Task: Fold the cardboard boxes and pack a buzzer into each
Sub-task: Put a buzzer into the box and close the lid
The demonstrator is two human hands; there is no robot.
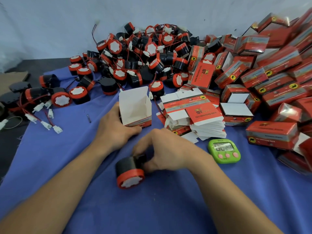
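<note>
Cardboard first: your left hand (116, 127) wraps around the upright open box (135, 108) at frame centre, whose white inside shows nothing in it. Just below it, your right hand (166, 150) pinches a black-and-red buzzer (129, 171) lying on the blue cloth (185, 200).

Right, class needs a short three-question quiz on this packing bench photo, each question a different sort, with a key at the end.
1. True or false: the open box held by the left hand already has a buzzer inside.
2. Multiple choice: the right hand grips the buzzer by A) its red face, B) its black back end, C) its wire.
3. Fill in: the green timer lies to the ____ of the right hand.

Key: 1 false, the box interior shows empty white card. 2 B. 3 right.
</note>
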